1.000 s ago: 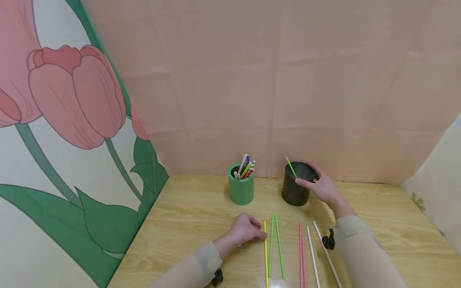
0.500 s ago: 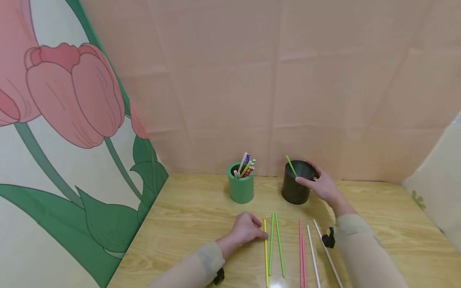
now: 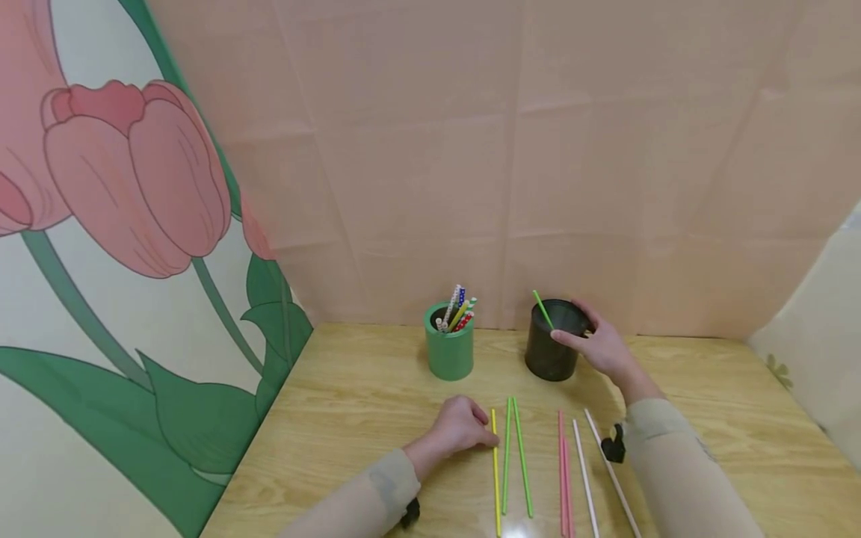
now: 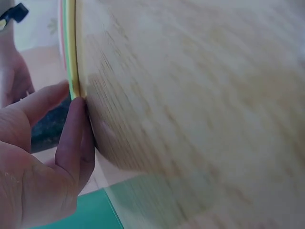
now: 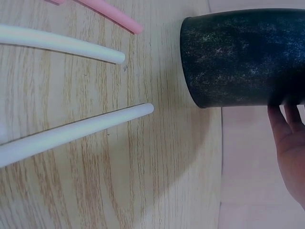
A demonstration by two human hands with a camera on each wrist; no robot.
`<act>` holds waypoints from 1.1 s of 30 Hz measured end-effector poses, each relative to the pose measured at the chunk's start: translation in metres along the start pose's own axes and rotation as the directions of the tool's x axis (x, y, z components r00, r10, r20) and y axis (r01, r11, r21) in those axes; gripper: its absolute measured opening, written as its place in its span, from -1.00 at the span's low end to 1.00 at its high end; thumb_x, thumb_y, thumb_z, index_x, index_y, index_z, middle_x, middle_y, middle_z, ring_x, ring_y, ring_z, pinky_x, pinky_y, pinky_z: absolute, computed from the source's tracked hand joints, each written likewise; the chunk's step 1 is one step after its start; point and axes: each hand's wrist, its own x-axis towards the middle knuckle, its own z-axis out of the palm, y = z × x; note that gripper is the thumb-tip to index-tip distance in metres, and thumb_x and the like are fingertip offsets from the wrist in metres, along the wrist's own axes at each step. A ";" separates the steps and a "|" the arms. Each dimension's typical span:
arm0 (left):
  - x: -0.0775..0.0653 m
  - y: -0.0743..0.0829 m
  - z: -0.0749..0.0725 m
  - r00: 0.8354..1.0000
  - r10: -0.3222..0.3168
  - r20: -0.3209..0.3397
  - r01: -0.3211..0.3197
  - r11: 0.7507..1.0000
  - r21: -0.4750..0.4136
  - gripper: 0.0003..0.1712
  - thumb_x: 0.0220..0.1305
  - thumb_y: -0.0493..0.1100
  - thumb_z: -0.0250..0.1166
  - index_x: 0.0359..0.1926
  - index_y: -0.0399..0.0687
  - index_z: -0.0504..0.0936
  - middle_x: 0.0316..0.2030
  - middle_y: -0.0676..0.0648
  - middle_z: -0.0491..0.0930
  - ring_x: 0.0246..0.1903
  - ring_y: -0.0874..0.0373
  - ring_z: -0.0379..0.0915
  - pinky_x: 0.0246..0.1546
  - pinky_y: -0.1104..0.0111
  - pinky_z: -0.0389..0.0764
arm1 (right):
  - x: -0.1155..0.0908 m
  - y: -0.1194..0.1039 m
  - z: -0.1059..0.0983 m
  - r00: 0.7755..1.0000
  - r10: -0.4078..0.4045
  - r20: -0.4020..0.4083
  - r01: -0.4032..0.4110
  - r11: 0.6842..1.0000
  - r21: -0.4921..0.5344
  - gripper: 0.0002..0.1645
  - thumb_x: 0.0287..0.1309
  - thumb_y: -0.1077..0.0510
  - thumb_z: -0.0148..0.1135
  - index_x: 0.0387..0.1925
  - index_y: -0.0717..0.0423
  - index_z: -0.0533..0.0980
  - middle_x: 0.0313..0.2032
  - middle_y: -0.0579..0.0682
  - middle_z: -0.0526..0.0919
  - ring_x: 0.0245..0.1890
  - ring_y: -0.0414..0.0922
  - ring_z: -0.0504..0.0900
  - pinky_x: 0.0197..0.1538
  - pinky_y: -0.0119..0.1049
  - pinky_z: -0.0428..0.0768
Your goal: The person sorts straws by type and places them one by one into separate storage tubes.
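Observation:
In the head view my left hand (image 3: 460, 427) pinches a yellow straw (image 3: 496, 486) near its far end, as the straw lies along the table. The left wrist view shows thumb and fingertips (image 4: 78, 107) meeting at the yellow straw (image 4: 71, 43), with a green one just behind it. My right hand (image 3: 602, 347) grips the black cup (image 3: 550, 359) by its right side, thumb at the front rim and other fingers partly hidden behind. One green straw (image 3: 542, 310) leans inside that cup. The right wrist view shows fingers against the black cup (image 5: 238, 57).
A green cup (image 3: 451, 359) of patterned straws stands left of the black one. Two green straws (image 3: 522, 463), pink straws (image 3: 563, 471) and two white straws (image 3: 610, 471) lie on the wooden table (image 3: 350, 411). A pink cloth (image 3: 417, 187) hangs behind.
Both hands keep their places on the yellow straw and the black cup. Only a slight shift of the head view shows.

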 end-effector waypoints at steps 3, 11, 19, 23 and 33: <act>-0.001 0.002 0.000 1.000 0.017 -0.005 -0.017 1.000 0.022 -0.56 -0.12 -0.18 0.81 -0.34 -0.14 0.68 -0.45 0.04 0.57 -0.46 0.21 0.51 -0.47 0.40 0.61 | 0.000 0.000 0.000 1.000 0.002 -0.007 -0.002 1.000 -0.007 0.31 0.28 -0.36 0.46 0.75 -0.05 -0.07 0.58 0.46 0.16 0.53 0.41 0.20 0.40 0.34 0.43; 0.000 0.001 -0.001 0.999 0.043 0.020 -0.043 0.999 0.018 -0.56 -0.12 -0.26 0.79 -0.33 -0.17 0.66 -0.47 0.04 0.59 -0.46 0.22 0.53 -0.45 0.41 0.63 | 0.001 -0.001 0.000 1.000 -0.010 -0.011 0.010 1.000 0.019 0.30 0.28 -0.34 0.47 0.75 -0.04 -0.06 0.57 0.46 0.18 0.53 0.39 0.22 0.39 0.29 0.45; 0.002 -0.002 -0.005 0.992 0.107 0.060 -0.113 0.988 0.102 -0.65 -0.17 -0.46 0.69 -0.38 -0.20 0.69 -0.54 0.07 0.57 -0.52 0.26 0.48 -0.47 0.47 0.60 | 0.000 -0.001 0.002 1.000 0.003 0.001 -0.003 0.999 0.035 0.32 0.28 -0.33 0.49 0.75 -0.05 -0.08 0.58 0.45 0.17 0.55 0.39 0.20 0.43 0.32 0.41; 0.001 -0.004 -0.009 0.992 0.111 0.067 -0.119 0.985 0.124 -0.64 -0.18 -0.42 0.73 -0.39 -0.19 0.70 -0.54 0.08 0.55 -0.51 0.27 0.45 -0.46 0.47 0.57 | -0.001 0.000 0.003 1.000 0.007 0.002 -0.007 0.999 0.036 0.32 0.27 -0.33 0.49 0.75 -0.06 -0.08 0.58 0.44 0.16 0.55 0.39 0.19 0.44 0.33 0.40; 0.005 -0.005 -0.011 0.994 0.070 0.086 -0.074 0.996 0.051 -0.68 -0.14 -0.51 0.64 -0.39 -0.19 0.72 -0.55 0.05 0.62 -0.56 0.26 0.55 -0.52 0.45 0.67 | 0.000 0.001 0.000 1.000 0.003 -0.002 -0.003 1.000 0.028 0.31 0.27 -0.35 0.48 0.75 -0.09 -0.07 0.58 0.43 0.16 0.54 0.39 0.20 0.42 0.34 0.41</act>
